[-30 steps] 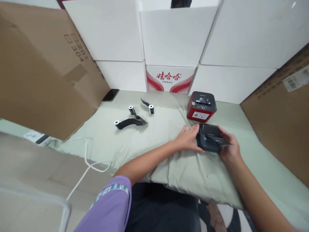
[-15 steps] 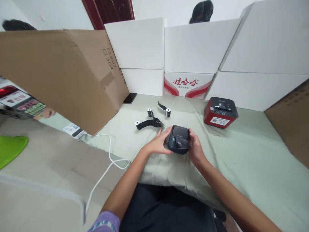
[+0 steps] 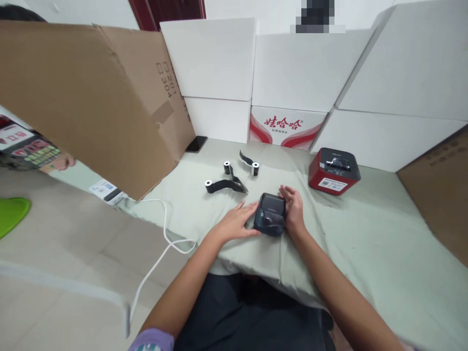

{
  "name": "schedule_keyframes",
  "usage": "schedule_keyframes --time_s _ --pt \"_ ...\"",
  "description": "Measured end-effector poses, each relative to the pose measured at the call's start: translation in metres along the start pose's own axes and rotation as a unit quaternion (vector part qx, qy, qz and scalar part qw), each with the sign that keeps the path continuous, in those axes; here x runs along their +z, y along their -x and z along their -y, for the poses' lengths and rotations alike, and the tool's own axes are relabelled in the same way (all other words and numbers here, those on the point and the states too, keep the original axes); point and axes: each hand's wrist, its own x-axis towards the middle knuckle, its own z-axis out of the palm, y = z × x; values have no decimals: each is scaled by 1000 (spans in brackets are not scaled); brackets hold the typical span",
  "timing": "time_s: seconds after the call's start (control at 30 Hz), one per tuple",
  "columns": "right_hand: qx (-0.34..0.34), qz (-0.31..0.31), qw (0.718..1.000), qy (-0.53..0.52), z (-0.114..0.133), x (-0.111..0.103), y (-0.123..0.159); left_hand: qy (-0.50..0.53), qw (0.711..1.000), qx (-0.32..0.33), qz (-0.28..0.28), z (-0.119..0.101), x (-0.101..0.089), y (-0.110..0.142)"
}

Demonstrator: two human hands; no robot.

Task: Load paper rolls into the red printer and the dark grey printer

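Observation:
A small dark box-shaped printer sits on the cloth-covered table in front of me, with clear film over part of its top. My left hand lies against its left side, thumb and fingers spread apart. Along the right side rests my right hand, its fingers stretched out beyond the printer's far right corner. Beyond my left hand are three partly unrolled black-and-white rolls: a left roll, a middle roll and a right roll.
A red and black device stands at the back right. A dark phone lies beside the brown cardboard panel. White boxes line the back. A white cable hangs over the table's left edge.
The printer has gone from slightly tilted between my hands to resting flat on the table. My right fingers have straightened and moved off its edge. The view has shifted slightly.

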Motion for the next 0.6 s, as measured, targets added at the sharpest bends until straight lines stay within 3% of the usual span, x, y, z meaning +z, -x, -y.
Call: schedule_keyframes --time_s 0.27,0.6 --pt "-59 39 997 32 -9 -3 10 -36 999 -33 16 -7 6 -3" --pt "-48 84 995 30 -14 -12 2 -40 998 -45 -17 -7 2 -11"
